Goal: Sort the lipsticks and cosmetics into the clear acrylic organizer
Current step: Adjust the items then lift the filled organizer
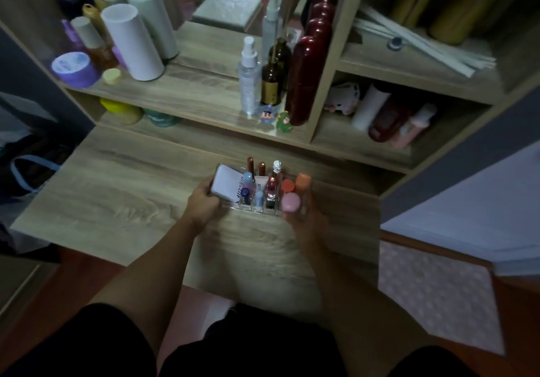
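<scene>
Organizer (304, 208) of clear acrylic, resting mid-desk (117, 189) on the near side, lipsticks (261, 169) upright in slots for easy picking, white compact (226, 184) leaning at left. Clamped at both ends: left hand (203, 204) on the left wall, right hand (304, 219) on the right. Probably gripped so for moving the full load level.

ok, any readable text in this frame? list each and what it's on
"skin", with unclear characters before it: on the white compact at the left end of the clear organizer.
Dark lettering on the white tube in the organizer: too small to read.
Gold label on the brown bottle on the shelf: blurred.
Print on the purple jar lid: blurred.
Nothing else legible.
</scene>
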Action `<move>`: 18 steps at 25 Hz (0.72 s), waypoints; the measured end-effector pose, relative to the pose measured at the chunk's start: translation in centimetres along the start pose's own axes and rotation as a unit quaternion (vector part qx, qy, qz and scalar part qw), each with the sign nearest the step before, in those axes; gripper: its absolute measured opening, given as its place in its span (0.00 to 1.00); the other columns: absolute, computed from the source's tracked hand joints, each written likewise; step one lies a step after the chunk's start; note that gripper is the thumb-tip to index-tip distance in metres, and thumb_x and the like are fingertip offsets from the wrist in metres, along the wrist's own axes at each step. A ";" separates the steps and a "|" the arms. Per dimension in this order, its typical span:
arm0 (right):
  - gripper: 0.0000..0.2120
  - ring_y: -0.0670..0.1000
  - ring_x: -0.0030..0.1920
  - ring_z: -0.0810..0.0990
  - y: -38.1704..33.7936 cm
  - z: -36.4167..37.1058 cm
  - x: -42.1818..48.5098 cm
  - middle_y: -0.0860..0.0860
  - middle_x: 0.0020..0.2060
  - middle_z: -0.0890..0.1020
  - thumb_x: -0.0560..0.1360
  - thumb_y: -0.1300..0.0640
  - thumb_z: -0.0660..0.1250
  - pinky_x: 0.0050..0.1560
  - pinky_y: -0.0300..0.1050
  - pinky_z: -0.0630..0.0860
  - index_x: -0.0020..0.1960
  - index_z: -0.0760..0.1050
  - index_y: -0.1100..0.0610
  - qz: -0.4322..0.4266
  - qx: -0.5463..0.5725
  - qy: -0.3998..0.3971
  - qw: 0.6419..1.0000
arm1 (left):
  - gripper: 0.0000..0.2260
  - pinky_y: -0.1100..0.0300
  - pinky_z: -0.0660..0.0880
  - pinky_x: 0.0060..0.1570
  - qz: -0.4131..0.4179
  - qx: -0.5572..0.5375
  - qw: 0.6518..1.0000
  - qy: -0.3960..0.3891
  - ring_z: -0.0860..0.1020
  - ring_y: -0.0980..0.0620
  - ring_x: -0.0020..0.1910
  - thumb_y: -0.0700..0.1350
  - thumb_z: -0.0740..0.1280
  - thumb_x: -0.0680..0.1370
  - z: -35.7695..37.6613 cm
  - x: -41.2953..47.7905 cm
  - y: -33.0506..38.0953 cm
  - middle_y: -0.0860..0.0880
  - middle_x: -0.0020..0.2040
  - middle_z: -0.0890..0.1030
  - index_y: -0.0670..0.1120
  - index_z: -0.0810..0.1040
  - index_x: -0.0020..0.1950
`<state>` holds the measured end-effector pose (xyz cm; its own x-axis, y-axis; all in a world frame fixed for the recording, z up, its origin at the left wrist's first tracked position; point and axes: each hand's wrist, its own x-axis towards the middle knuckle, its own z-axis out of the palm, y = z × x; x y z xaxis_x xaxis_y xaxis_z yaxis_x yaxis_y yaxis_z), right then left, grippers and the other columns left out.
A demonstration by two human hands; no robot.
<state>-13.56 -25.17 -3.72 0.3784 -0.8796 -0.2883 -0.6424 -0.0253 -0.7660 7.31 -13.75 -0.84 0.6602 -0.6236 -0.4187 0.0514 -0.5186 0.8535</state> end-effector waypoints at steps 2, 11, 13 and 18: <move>0.39 0.60 0.53 0.81 0.6 -0.6 -0.1 0.58 0.54 0.82 0.69 0.51 0.74 0.51 0.47 0.75 0.73 0.59 0.51 -0.021 -0.010 0.031 0.999 | 0.27 0.38 0.74 0.61 0.008 0.010 1.000 -0.026 0.76 0.39 0.59 0.31 0.64 0.70 0.9 0.2 0.5 0.39 0.62 0.78 0.48 0.71 0.68; 0.37 0.63 0.47 0.82 2.1 -1.4 0.1 0.63 0.49 0.84 0.65 0.55 0.77 0.44 0.42 0.70 0.69 0.66 0.59 -0.037 -0.019 0.120 0.992 | 0.28 0.45 0.77 0.57 0.017 0.020 0.998 -0.060 0.76 0.42 0.59 0.29 0.66 0.71 2.7 1.7 1.0 0.40 0.62 0.77 0.49 0.70 0.68; 0.38 0.64 0.49 0.82 2.0 -1.4 0.2 0.64 0.49 0.84 0.65 0.54 0.77 0.49 0.48 0.74 0.71 0.65 0.57 -0.027 -0.026 0.120 0.992 | 0.29 0.49 0.77 0.56 0.022 0.025 0.997 -0.067 0.77 0.43 0.58 0.29 0.67 0.69 2.8 2.2 0.9 0.41 0.61 0.78 0.49 0.70 0.67; 0.40 0.62 0.55 0.79 1.7 -1.4 0.6 0.63 0.57 0.81 0.64 0.58 0.77 0.52 0.44 0.71 0.72 0.62 0.58 -0.044 0.000 0.124 0.991 | 0.29 0.61 0.75 0.45 0.026 0.021 0.996 -0.079 0.77 0.46 0.57 0.28 0.65 0.70 2.7 2.7 1.0 0.46 0.57 0.78 0.52 0.70 0.66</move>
<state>-15.35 -26.35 -4.40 0.2571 -0.9639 -0.0695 -0.6137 -0.1073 -0.7822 7.12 -17.57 -1.97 0.5352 -0.7325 -0.4207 -0.0138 -0.5056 0.8627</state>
